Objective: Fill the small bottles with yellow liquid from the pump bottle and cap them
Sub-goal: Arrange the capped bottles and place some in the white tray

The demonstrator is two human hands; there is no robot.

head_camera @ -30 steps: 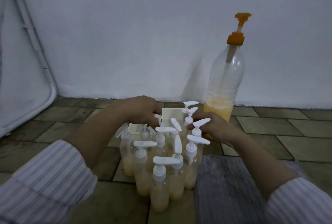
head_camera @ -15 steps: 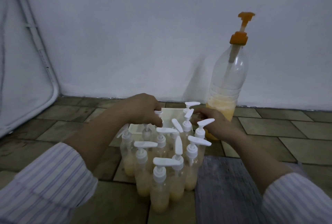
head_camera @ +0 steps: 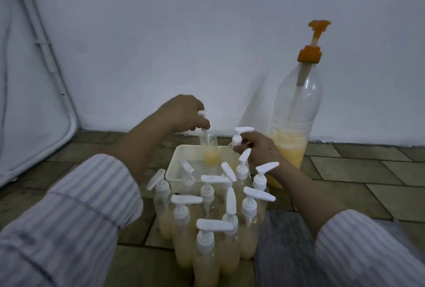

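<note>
A: What does the left hand (head_camera: 181, 114) hold?
B: A small bottle (head_camera: 208, 148) by its white pump top, above the white tray (head_camera: 171, 171).
A: And the right hand (head_camera: 257, 148)?
B: It grips another capped bottle (head_camera: 236, 140), beside the big pump bottle (head_camera: 296, 111) on the floor (head_camera: 368, 171).

The left hand (head_camera: 181, 114) covers most of the white pump cap (head_camera: 42, 111) it holds, so only a tip shows past the fingers (head_camera: 203, 123), and the bottle (head_camera: 208, 148) under it is blurred. Whether the right hand (head_camera: 257, 148) grips or merely touches the capped bottle (head_camera: 236, 141) beside it cannot be told. Both striped sleeves (head_camera: 69, 217) are cut off by the lower edge. The near bottles hide the front wall of the white tray (head_camera: 174, 160), and the right forearm hides the foot of the pump bottle (head_camera: 296, 111)
</note>
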